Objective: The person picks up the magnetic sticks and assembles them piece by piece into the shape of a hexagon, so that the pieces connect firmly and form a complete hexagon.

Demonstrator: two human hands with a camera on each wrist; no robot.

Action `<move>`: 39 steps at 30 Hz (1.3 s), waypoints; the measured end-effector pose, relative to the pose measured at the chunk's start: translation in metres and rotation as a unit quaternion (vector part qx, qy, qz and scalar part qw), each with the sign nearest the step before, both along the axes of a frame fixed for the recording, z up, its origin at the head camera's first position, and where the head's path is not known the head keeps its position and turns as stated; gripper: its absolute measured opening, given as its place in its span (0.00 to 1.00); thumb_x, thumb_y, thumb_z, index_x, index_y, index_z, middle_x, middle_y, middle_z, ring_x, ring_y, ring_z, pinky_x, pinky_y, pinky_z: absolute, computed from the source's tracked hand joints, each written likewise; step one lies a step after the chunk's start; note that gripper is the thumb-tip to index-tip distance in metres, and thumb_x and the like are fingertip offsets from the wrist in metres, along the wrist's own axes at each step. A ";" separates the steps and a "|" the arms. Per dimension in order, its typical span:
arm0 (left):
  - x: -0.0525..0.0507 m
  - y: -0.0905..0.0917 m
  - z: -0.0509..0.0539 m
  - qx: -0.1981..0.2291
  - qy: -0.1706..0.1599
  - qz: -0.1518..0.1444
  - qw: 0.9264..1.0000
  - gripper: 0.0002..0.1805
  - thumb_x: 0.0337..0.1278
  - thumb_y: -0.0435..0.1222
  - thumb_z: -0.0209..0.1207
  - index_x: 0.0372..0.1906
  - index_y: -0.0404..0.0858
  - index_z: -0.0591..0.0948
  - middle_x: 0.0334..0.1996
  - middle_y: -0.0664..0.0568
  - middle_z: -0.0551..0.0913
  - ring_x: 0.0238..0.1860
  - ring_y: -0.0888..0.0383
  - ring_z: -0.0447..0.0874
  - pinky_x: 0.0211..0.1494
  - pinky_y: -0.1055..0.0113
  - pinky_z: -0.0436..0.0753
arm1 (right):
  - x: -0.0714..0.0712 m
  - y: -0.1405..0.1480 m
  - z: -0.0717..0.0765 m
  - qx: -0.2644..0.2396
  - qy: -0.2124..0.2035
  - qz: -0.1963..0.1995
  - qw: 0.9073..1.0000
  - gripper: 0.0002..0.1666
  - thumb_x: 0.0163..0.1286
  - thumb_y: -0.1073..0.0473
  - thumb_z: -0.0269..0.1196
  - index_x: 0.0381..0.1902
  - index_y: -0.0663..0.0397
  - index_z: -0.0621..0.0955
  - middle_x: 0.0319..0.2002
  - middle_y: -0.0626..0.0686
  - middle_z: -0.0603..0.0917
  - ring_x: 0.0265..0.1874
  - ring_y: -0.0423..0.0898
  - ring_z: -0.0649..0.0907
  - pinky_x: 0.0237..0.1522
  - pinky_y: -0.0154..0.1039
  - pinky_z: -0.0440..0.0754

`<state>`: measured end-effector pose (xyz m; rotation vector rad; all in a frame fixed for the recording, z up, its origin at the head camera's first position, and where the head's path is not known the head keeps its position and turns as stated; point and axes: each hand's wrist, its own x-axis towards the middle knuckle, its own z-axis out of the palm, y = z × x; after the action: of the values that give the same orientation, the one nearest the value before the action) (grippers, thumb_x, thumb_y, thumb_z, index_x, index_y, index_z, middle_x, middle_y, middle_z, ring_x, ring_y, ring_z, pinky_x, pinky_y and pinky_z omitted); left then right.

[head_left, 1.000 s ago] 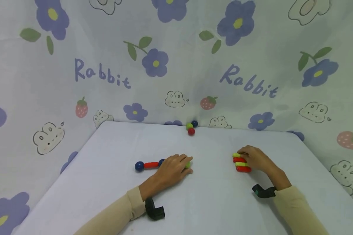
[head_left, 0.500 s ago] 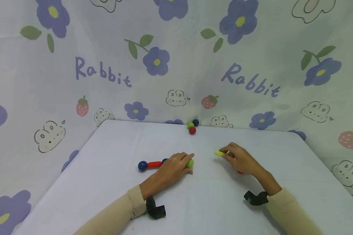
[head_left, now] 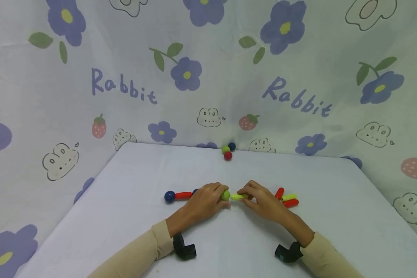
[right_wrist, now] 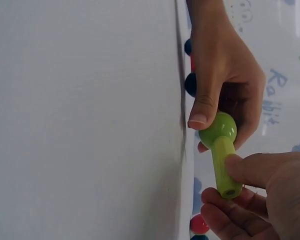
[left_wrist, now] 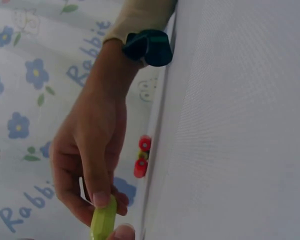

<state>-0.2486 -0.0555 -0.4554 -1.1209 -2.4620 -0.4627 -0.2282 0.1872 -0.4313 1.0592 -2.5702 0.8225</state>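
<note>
Under my left hand (head_left: pixel 208 200) a green ball (head_left: pixel 225 195) is gripped between thumb and fingers. To its left lie a blue ball (head_left: pixel 169 197), a red rod (head_left: pixel 183 195) and a second blue ball (head_left: pixel 195 191) in a row, the last partly hidden by the hand. My right hand (head_left: pixel 265 204) pinches a yellow-green rod (head_left: pixel 237 197) between thumb and fingers, its end pointing at the green ball. A narrow gap shows between them in the head view. From the right wrist, the rod (right_wrist: pixel 222 162) seems to meet the ball (right_wrist: pixel 221 127).
Right of my right hand lie red rods (head_left: pixel 291 203) and another yellow-green rod (head_left: pixel 289 197), loosely bunched. Red (head_left: pixel 227 155), green (head_left: pixel 225 149) and dark blue (head_left: pixel 232 146) balls cluster at the table's back edge, before a patterned cloth (head_left: pixel 125 112).
My right hand has taken a yellow-green rod from the bunch and carried it left to the green ball. The remaining rods now lie spread apart. My left hand has stayed almost still.
</note>
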 end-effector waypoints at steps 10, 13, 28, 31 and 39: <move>-0.001 0.001 -0.002 -0.021 0.057 0.016 0.998 0.18 0.62 0.44 0.64 0.55 0.46 0.83 0.43 0.56 0.83 0.40 0.61 0.80 0.45 0.66 0.81 | 0.001 -0.006 -0.002 -0.010 -0.023 0.006 1.000 0.16 0.63 0.68 0.69 0.49 0.55 0.83 0.42 0.49 0.81 0.38 0.40 0.84 0.40 0.33 0.85; -0.001 -0.001 0.000 -0.030 0.071 0.020 0.997 0.16 0.59 0.39 0.63 0.52 0.46 0.83 0.45 0.56 0.84 0.44 0.59 0.80 0.48 0.65 0.79 | 0.000 -0.010 -0.002 -0.034 -0.053 0.016 0.998 0.16 0.64 0.70 0.67 0.49 0.57 0.81 0.43 0.51 0.81 0.43 0.45 0.87 0.45 0.33 0.85; 0.002 -0.002 -0.004 -0.066 0.068 0.031 0.995 0.12 0.63 0.45 0.58 0.48 0.48 0.82 0.36 0.58 0.84 0.37 0.60 0.79 0.42 0.66 0.76 | -0.052 -0.012 0.002 -0.006 -0.111 -0.067 0.992 0.10 0.72 0.65 0.60 0.49 0.59 0.81 0.47 0.54 0.85 0.46 0.49 0.85 0.47 0.41 0.84; 0.003 -0.004 -0.004 -0.065 0.048 0.030 0.996 0.11 0.59 0.42 0.58 0.45 0.46 0.81 0.35 0.58 0.85 0.36 0.60 0.79 0.42 0.66 0.75 | -0.077 -0.022 0.004 0.029 -0.119 -0.084 0.989 0.12 0.72 0.65 0.59 0.52 0.61 0.80 0.48 0.57 0.84 0.46 0.50 0.84 0.49 0.44 0.84; 0.003 0.001 -0.002 -0.046 0.033 0.017 0.998 0.08 0.58 0.41 0.57 0.41 0.46 0.78 0.28 0.60 0.79 0.30 0.63 0.74 0.37 0.70 0.72 | -0.128 -0.042 0.007 0.114 -0.101 -0.137 0.979 0.36 0.73 0.62 0.59 0.76 0.51 0.63 0.74 0.61 0.63 0.70 0.62 0.71 0.66 0.56 0.73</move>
<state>-0.2455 -0.0548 -0.4570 -1.1088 -2.4623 -0.2990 -0.3567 0.1448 -0.4243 0.6781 -2.9513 0.6024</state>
